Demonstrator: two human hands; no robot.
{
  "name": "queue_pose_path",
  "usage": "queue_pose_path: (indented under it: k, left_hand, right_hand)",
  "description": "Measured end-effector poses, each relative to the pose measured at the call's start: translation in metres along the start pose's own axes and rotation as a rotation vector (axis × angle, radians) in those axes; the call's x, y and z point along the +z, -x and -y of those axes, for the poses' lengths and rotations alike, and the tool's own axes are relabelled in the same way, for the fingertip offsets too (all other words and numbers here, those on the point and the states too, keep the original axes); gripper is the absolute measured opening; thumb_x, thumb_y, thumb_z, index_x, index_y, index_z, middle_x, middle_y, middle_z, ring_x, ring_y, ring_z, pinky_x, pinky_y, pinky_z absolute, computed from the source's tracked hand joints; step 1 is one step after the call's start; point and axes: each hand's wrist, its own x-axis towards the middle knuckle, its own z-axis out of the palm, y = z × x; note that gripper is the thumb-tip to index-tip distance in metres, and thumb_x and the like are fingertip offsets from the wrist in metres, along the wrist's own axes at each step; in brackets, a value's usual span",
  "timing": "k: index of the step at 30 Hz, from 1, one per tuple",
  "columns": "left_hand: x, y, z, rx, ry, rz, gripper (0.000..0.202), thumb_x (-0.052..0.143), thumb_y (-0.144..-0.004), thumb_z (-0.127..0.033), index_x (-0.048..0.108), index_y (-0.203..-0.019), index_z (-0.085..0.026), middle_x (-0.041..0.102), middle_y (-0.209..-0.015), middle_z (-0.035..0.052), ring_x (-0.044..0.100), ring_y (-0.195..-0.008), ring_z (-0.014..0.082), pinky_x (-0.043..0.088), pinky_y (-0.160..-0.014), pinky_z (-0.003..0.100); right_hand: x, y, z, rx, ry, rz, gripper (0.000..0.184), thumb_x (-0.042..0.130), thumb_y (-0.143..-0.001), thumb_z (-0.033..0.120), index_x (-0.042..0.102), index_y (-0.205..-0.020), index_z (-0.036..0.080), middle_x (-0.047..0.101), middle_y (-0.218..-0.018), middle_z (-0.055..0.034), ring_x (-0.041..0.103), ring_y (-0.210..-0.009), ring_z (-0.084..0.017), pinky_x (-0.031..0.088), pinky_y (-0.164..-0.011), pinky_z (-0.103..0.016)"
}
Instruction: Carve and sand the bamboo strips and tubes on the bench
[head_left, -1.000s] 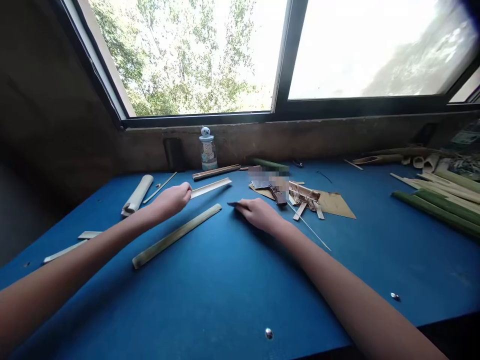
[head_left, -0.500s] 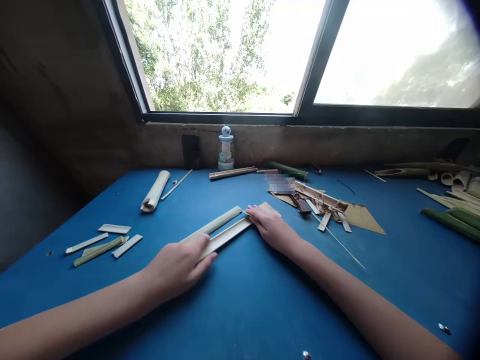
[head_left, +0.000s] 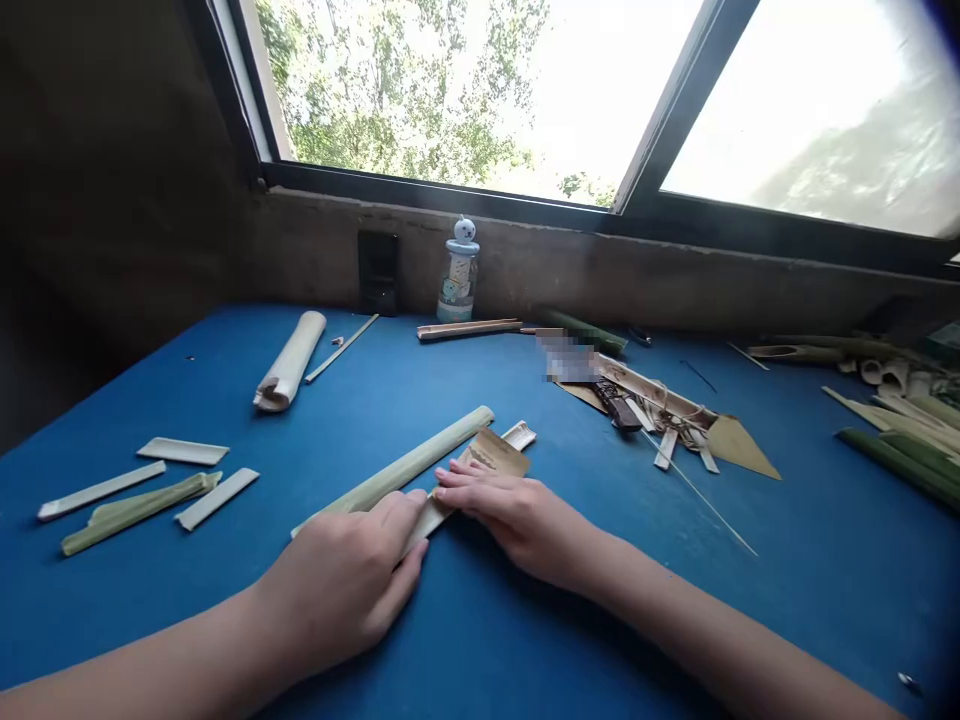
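Two long bamboo slats lie side by side on the blue table [head_left: 525,640]: a green one [head_left: 420,460] and a paler one [head_left: 517,436] whose near end is under my hands. My left hand [head_left: 349,580] lies flat on the near ends of both slats, fingers stretched out. My right hand [head_left: 517,515] presses a brown piece of sandpaper [head_left: 499,453] onto the pale slat, fingers extended and together.
Short cut bamboo pieces [head_left: 142,485] lie at the left. A bamboo tube [head_left: 289,360] and a small bottle [head_left: 459,272] stand farther back. A knife and scraps [head_left: 660,410] sit right of centre. Green bamboo strips [head_left: 900,445] pile at the right edge.
The pale slat was carried beside the green one. Both hands then slid toward me along the slats, and the sandpaper now shows under my right fingers.
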Motion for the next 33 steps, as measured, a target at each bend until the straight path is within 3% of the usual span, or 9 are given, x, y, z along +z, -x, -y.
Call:
queue_pose_path:
  k: [4, 7, 12, 15, 18, 22, 25, 30, 33]
  left_hand:
    - [0.0, -0.002, 0.0, 0.0, -0.007, -0.025, 0.049, 0.025, -0.114, -0.04, 0.059, -0.142, -0.02, 0.079, -0.109, 0.0052, 0.077, -0.075, 0.021, 0.054, -0.056, 0.033]
    - [-0.002, -0.001, 0.0, -0.019, -0.025, -0.006, 0.049, 0.026, -0.113, -0.04, 0.061, -0.142, -0.02, 0.078, -0.097, 0.0036, 0.074, -0.066, 0.0193, 0.052, -0.053, 0.032]
    - [-0.007, -0.001, 0.0, -0.105, 0.023, 0.116, 0.053, 0.025, -0.112, -0.045, 0.063, -0.142, -0.023, 0.078, -0.095, 0.0043, 0.075, -0.07, 0.0199, 0.055, -0.06, 0.031]
    - [-0.007, -0.003, 0.001, -0.11, 0.015, 0.13, 0.055, 0.024, -0.112, -0.046, 0.063, -0.143, -0.023, 0.08, -0.1, 0.0064, 0.076, -0.073, 0.0217, 0.057, -0.061, 0.032]
    - [-0.005, -0.003, 0.002, -0.075, -0.033, 0.081, 0.057, 0.023, -0.112, -0.046, 0.063, -0.143, -0.021, 0.08, -0.1, 0.0082, 0.075, -0.069, 0.0234, 0.056, -0.057, 0.034]
    - [-0.004, 0.0, 0.002, -0.026, -0.062, -0.001, 0.052, 0.026, -0.113, -0.044, 0.063, -0.141, -0.022, 0.082, -0.107, 0.0078, 0.077, -0.07, 0.0222, 0.057, -0.057, 0.032]
    - [-0.005, 0.003, -0.001, 0.047, -0.064, -0.045, 0.05, 0.028, -0.113, -0.044, 0.063, -0.139, -0.021, 0.082, -0.105, 0.0068, 0.078, -0.072, 0.022, 0.056, -0.056, 0.032]
    - [-0.007, 0.009, -0.008, 0.075, -0.108, -0.061, 0.051, 0.028, -0.114, -0.041, 0.06, -0.148, -0.02, 0.081, -0.107, 0.0072, 0.079, -0.083, 0.022, 0.056, -0.056, 0.029]
    - [-0.005, 0.01, -0.009, 0.097, -0.113, -0.071, 0.052, 0.03, -0.113, -0.04, 0.06, -0.151, -0.021, 0.081, -0.109, 0.0073, 0.08, -0.09, 0.0229, 0.057, -0.056, 0.027]
  right_hand:
    - [-0.028, 0.008, -0.022, 0.172, 0.091, -0.067, 0.043, 0.045, -0.106, 0.011, 0.076, -0.134, 0.022, 0.071, -0.148, -0.0093, 0.062, -0.145, -0.025, 0.049, -0.125, -0.046]
    - [-0.054, 0.017, -0.04, 0.337, 0.175, -0.185, 0.041, 0.045, -0.107, 0.018, 0.076, -0.134, 0.02, 0.074, -0.143, -0.0156, 0.069, -0.137, -0.035, 0.057, -0.115, -0.059]
    - [-0.062, 0.018, -0.033, 0.335, 0.199, -0.206, 0.043, 0.046, -0.103, 0.01, 0.079, -0.128, 0.023, 0.083, -0.126, -0.008, 0.077, -0.124, -0.027, 0.062, -0.108, -0.044]
    - [-0.056, 0.015, -0.026, 0.332, 0.199, -0.218, 0.05, 0.043, -0.103, 0.008, 0.072, -0.142, 0.022, 0.081, -0.132, -0.0086, 0.077, -0.124, -0.026, 0.061, -0.108, -0.044]
    - [-0.04, 0.011, -0.019, 0.322, 0.189, -0.187, 0.054, 0.044, -0.105, 0.009, 0.064, -0.153, 0.025, 0.071, -0.149, -0.0098, 0.064, -0.143, -0.028, 0.052, -0.121, -0.053]
    - [-0.012, 0.005, -0.006, 0.176, 0.077, -0.059, 0.052, 0.043, -0.108, 0.009, 0.065, -0.151, 0.028, 0.061, -0.159, -0.0049, 0.049, -0.156, -0.02, 0.044, -0.129, -0.045]
    - [-0.01, 0.005, -0.009, 0.054, 0.05, -0.007, 0.054, 0.036, -0.11, 0.01, 0.06, -0.156, 0.024, 0.056, -0.164, -0.0058, 0.039, -0.161, -0.019, 0.038, -0.132, -0.044]
    - [-0.036, 0.011, -0.04, 0.384, 0.207, -0.131, 0.054, 0.046, -0.113, 0.034, 0.049, -0.165, 0.02, 0.049, -0.167, -0.013, 0.034, -0.162, -0.03, 0.026, -0.135, -0.059]
    - [-0.04, 0.011, -0.044, 0.422, 0.271, -0.152, 0.052, 0.044, -0.113, 0.037, 0.058, -0.158, 0.016, 0.048, -0.167, -0.0158, 0.028, -0.165, -0.033, 0.008, -0.137, -0.066]
